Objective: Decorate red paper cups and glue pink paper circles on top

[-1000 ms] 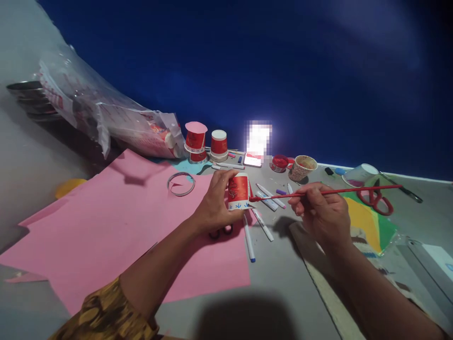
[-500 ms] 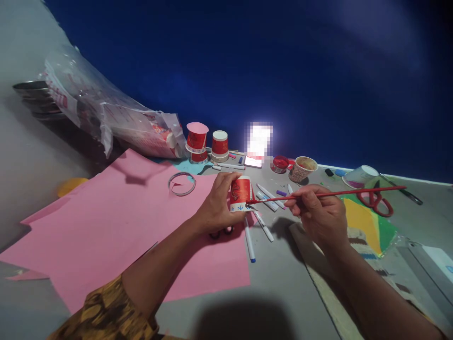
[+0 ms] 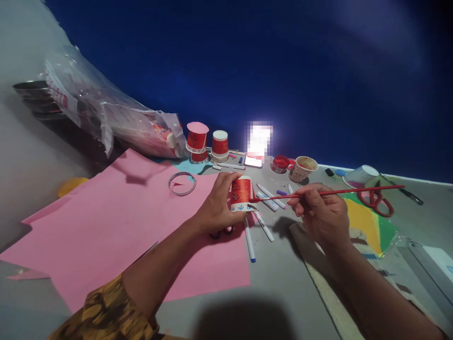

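Note:
A red paper cup (image 3: 241, 192) with a white base up and a white band at its lower edge is held by my left hand (image 3: 218, 203), thumb below and fingers over the top. My right hand (image 3: 320, 210) pinches a long red paintbrush (image 3: 357, 191), whose tip meets the right side of the cup. Under the hands lie several white markers (image 3: 249, 243). Behind my right hand stands a speckled paper cup (image 3: 303, 170), and beside it is a small jar of red paint (image 3: 280, 163).
Pink paper sheets (image 3: 106, 222) cover the left. Red cups (image 3: 220, 145), a glowing phone (image 3: 253, 161) and a plastic bag (image 3: 141, 127) are at the back. Red-handled scissors (image 3: 383, 206), a tilted white cup (image 3: 363, 176) and a stained cloth (image 3: 318, 278) lie right.
My right hand and the brush have shifted slightly right, and the brush tip sits a little higher along the cup's side. My left hand still holds the cup, almost unmoved.

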The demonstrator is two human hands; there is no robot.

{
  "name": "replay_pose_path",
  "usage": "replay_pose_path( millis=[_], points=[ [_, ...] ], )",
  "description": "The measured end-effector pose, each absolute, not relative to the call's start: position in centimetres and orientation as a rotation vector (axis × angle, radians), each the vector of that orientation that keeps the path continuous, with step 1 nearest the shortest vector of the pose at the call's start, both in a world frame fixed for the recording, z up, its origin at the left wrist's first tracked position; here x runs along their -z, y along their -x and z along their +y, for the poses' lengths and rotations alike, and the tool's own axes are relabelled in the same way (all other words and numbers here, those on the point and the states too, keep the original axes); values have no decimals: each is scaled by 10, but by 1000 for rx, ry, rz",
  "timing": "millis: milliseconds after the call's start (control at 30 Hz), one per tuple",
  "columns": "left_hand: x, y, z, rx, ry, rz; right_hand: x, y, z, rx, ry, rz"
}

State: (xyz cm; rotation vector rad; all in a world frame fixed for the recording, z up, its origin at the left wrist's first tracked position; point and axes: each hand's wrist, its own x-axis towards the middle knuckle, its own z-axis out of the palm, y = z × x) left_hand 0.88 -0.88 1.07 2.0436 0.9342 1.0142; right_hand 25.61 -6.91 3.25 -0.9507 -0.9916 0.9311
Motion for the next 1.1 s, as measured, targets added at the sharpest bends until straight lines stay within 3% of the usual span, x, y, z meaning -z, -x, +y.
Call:
replay_pose_path(
  millis=[1100],
  points=[
    [-13, -8, -9, -1043, -2047, 905, -31, -259, -66, -898, 976, -1008]
  ],
)
